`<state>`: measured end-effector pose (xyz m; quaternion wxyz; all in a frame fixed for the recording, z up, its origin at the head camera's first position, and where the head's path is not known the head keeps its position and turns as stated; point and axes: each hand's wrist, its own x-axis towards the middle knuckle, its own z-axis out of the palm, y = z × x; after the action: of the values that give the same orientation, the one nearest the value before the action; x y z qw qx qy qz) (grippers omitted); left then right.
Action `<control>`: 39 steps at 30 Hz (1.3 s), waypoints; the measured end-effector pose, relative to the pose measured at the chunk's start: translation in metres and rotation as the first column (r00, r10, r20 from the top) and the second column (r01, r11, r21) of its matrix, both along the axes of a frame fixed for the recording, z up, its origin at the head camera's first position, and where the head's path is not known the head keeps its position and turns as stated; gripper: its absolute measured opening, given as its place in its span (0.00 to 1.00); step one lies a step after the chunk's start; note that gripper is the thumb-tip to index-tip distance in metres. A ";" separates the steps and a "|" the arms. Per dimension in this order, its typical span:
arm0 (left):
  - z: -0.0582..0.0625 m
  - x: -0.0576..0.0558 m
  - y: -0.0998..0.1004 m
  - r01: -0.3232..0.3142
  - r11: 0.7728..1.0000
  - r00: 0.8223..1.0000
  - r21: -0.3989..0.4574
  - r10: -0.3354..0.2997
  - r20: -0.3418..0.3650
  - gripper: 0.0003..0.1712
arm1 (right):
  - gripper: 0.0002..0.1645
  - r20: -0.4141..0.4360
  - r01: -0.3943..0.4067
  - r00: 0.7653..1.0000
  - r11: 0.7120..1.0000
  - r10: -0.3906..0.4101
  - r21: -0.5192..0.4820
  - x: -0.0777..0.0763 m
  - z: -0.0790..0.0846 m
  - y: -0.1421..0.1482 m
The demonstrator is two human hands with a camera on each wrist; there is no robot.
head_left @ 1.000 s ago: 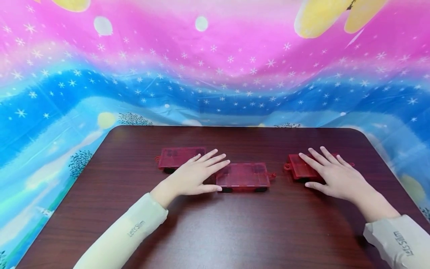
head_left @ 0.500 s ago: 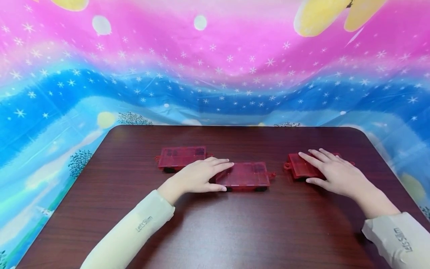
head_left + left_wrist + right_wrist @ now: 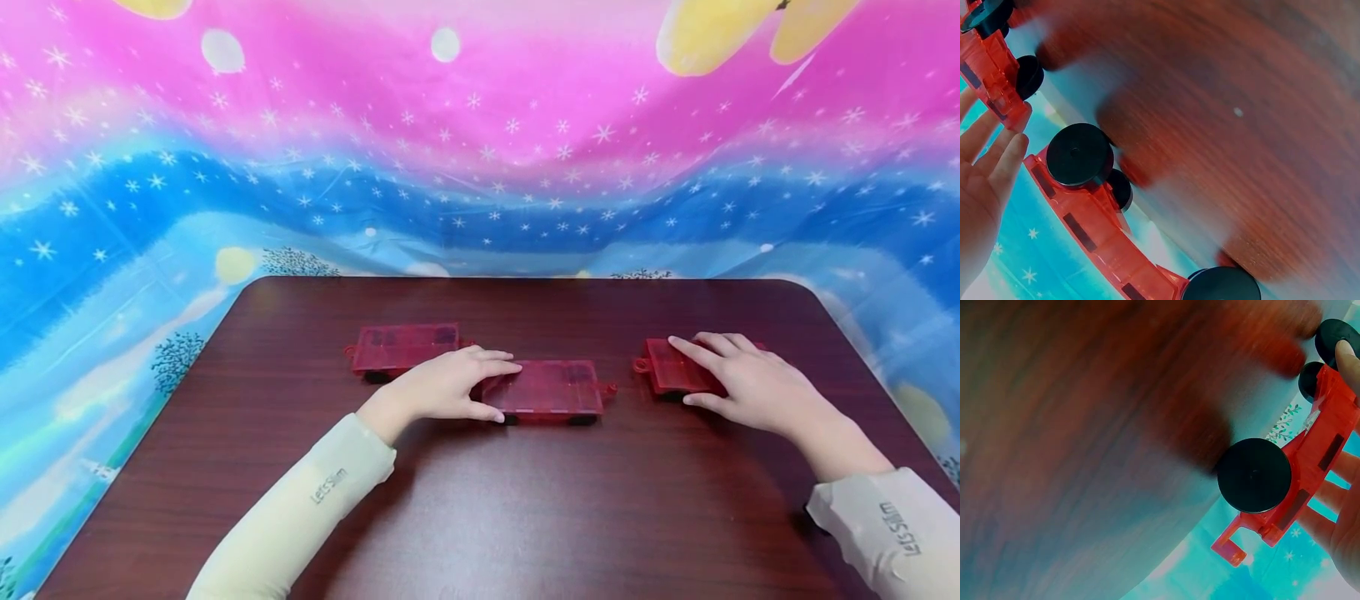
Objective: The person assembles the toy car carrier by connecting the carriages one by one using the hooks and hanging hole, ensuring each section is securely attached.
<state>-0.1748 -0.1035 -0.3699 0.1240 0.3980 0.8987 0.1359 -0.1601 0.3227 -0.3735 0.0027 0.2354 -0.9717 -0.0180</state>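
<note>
In the head view, the person's left hand (image 3: 442,385) touches the left end of the middle translucent red plastic car (image 3: 558,390), before a rear red car (image 3: 401,346); the right hand (image 3: 761,392) lies over a right-hand red car (image 3: 667,367), all on the brown wood-grain table (image 3: 480,508).

The left wrist view shows the left fingers (image 3: 997,140) extended, loosely apart.

In the right wrist view, the right thumb (image 3: 1349,362) overlaps a black wheel (image 3: 1329,340); fingers lie behind the body, though whether they grip is unclear.
</note>
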 end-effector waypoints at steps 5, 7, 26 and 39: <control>0.000 -0.002 0.001 0.004 1.000 1.000 0.024 -0.005 0.020 0.43 | 0.54 -0.004 0.007 1.000 1.000 -0.007 0.001 0.000 0.000 0.001; 0.000 -0.003 0.001 0.005 1.000 1.000 0.031 -0.006 0.026 0.43 | 0.54 -0.009 0.003 1.000 1.000 -0.003 0.002 0.001 0.000 0.001; -0.002 -0.005 0.002 -0.020 0.999 0.998 0.033 0.017 0.065 0.42 | 0.51 -0.074 -0.045 0.996 0.999 0.044 0.000 0.013 0.002 -0.004; -0.001 -0.005 0.004 -0.020 0.999 0.997 0.037 0.017 0.069 0.42 | 0.51 -0.114 -0.072 0.991 0.997 0.073 0.007 0.022 0.009 -0.011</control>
<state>-0.1798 -0.0999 -0.3714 0.1459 0.3870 0.8949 0.1675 -0.1376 0.3119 -0.3643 0.0586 0.2692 -0.9608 -0.0325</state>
